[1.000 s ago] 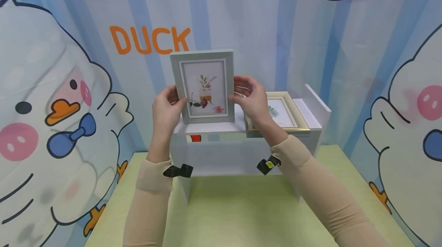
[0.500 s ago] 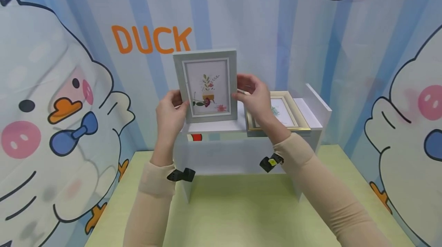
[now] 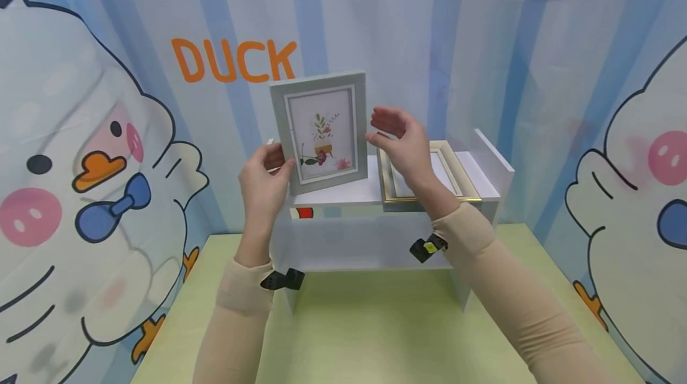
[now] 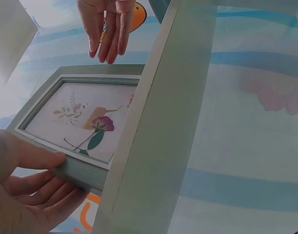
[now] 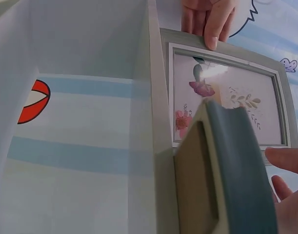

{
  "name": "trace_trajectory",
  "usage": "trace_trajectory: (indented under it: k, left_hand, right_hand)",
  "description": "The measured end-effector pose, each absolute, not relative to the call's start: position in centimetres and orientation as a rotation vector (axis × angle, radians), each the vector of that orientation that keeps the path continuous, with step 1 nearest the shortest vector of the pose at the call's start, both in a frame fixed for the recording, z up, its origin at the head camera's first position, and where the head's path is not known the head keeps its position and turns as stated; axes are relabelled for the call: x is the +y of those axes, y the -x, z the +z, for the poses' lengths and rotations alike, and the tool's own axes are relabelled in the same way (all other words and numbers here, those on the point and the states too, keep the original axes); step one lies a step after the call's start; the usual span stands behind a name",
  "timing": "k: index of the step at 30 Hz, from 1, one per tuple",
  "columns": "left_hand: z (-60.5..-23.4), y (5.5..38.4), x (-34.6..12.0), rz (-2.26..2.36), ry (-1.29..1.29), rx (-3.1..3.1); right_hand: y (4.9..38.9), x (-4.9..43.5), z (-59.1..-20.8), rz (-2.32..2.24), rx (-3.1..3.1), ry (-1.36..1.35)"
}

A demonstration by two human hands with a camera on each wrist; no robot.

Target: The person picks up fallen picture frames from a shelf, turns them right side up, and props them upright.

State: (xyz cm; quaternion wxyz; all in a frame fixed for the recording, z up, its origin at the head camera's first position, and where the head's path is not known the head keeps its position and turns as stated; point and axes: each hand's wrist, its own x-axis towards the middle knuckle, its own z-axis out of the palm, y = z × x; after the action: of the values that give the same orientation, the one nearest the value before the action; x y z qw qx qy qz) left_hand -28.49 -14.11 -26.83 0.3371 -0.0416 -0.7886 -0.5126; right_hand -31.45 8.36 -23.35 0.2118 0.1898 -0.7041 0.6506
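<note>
over on the striped blue curtain (image 3: 376, 8) i can read one word, "duck" (image 3: 233, 61), in fat orange capitals, its last letter just over the top corner of the grey-green picture frame (image 3: 320, 132). that frame is upright at the top of a white shelf unit (image 3: 365, 244), turned a little at an angle; whether its bottom edge bears on the shelf i can't tell. the left grip (image 3: 265, 178) is closed on the frame's left edge, thumb on the front and fingers behind. the right grip (image 3: 401, 141) is spread, thumb apart from the fingers, holding nothing, just beside the frame's right edge; i can't be sure the thumb tip clears it.

inside the frame is a print with a potted plant and a dark red rose (image 4: 104, 124). the right wrist view catches tiny printing (image 5: 187, 111) by a pink flower: "10c" and "4" can be made out, the rest too small. a cream-and-gold frame (image 3: 466, 176) lies flat under the right forearm, a grey-blue edge showing below it. the unit stands on a pale green counter (image 3: 376, 336), a cartoon duck (image 3: 80, 133) on the curtain to the left.
</note>
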Motion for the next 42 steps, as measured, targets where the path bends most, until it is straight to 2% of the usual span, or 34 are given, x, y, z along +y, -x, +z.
trace_trajectory:
  k: [42]
  left_hand:
    - [-29.0,27.3,-10.6,-1.316,0.240,-1.718]
  right_hand:
    - [31.2,8.9,-21.0,1.698,-1.911,-0.599]
